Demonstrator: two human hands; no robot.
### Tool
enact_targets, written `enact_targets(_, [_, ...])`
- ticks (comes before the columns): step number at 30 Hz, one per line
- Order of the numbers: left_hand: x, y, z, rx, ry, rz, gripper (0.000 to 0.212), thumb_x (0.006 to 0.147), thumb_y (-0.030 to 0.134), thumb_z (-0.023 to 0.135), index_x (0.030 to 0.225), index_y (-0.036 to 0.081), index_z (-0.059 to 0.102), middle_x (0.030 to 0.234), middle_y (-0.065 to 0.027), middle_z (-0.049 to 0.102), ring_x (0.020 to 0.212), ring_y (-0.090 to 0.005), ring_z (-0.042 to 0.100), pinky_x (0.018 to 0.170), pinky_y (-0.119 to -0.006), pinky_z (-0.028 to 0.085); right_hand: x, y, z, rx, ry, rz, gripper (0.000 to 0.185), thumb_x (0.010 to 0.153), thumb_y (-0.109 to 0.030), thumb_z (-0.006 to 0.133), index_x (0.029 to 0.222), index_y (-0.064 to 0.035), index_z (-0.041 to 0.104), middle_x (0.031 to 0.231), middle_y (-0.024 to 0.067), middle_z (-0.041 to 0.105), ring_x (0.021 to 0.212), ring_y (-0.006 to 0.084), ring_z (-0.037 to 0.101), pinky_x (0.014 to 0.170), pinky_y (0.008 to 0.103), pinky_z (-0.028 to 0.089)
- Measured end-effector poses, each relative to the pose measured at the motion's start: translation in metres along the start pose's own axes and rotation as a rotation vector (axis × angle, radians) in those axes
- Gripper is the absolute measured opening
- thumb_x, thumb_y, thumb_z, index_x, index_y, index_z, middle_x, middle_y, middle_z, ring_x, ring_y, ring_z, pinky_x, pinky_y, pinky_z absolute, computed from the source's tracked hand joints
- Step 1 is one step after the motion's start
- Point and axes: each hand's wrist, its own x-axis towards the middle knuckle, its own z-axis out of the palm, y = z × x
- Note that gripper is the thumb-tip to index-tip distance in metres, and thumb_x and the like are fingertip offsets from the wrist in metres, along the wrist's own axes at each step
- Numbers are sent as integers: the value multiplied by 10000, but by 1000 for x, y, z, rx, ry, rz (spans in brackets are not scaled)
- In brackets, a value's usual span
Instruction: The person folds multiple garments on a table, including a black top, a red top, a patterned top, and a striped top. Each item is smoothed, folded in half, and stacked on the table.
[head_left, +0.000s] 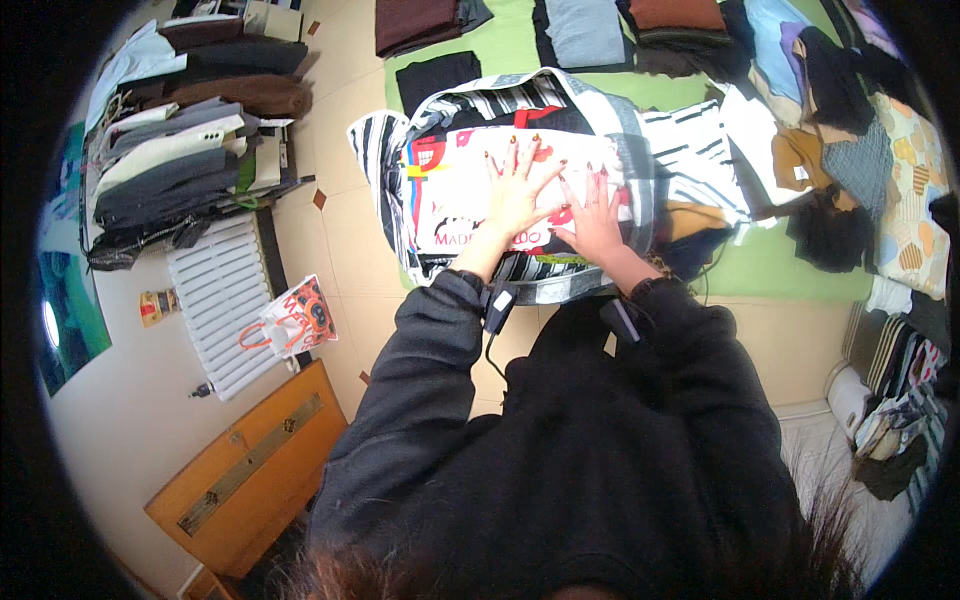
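Both hands lie flat, fingers spread, on a white printed cloth or bag (454, 195) with red and coloured figures and some lettering. My left hand (517, 191) covers its middle. Just to the right is my right hand (592, 214), the two thumbs close together. The printed piece sits inside an open fabric bag with black-and-white stripes on its inner side (517, 101) and a grey-and-white rim (634, 142). Something red and black (540, 116) shows behind the printed piece. What lies under it is hidden. Neither hand grips anything.
The bag stands on a green-covered surface (787, 262). Folded clothes (589, 34) line its far side, and loose garments (802, 157) lie to the right. Clothes hang on a rack (172, 165) at left, above a white radiator (221, 300) and a paper bag (300, 319). A wooden panel (247, 472) stands lower left.
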Motion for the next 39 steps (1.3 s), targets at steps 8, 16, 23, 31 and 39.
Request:
enact_targets(8, [-4, -6, 70, -43, -127, -327, 565, 754, 509, 595, 1256, 266, 503, 1475, -184, 127, 1333, -415, 169, 961, -712, 105, 29, 32, 20, -27, -105, 73, 708, 814, -430, 569, 1414, -205, 269, 1450, 186, 207, 1333, 344, 210, 1072, 505, 189])
enact_targets(16, [-5, -4, 62, -63, -69, -263, 527, 776, 369, 597, 1267, 207, 500, 1477, -200, 126, 1346, -419, 144, 1015, -653, 105, -12, 92, -23, 957, 233, -98, 195, 837, -94, 554, 1001, -36, 643, 793, 116, 662, 686, 168, 636, 637, 278, 497])
enact_targets(23, [1, 50, 40, -181, 25, -325, 530, 767, 284, 607, 1276, 184, 497, 1469, -183, 198, 1357, -387, 153, 1013, -662, 36, -25, 246, -26, 216, 202, 610, 528, 746, -174, 645, 1248, -139, 485, 1249, 145, 441, 1162, 316, 410, 943, 424, 377])
enact_targets(31, [42, 99, 47, -329, -43, -270, 484, 763, 165, 588, 1229, 69, 495, 1435, -198, 260, 1347, -387, 189, 1069, -570, 70, -7, 291, 22, -209, -107, 295, 666, 725, -227, 675, 1328, -289, 397, 1452, 89, 223, 1339, 309, 195, 1055, 501, 223])
enact_targets(39, [63, 144, 27, -1019, 329, -534, 105, 841, -5, 531, 943, 12, 519, 958, -105, 609, 858, -186, 577, 801, -301, 457, 16, 301, -97, 1158, 221, 800, 356, 853, -274, 513, 1010, 33, 599, 991, 154, 630, 919, 273, 597, 827, 362, 451])
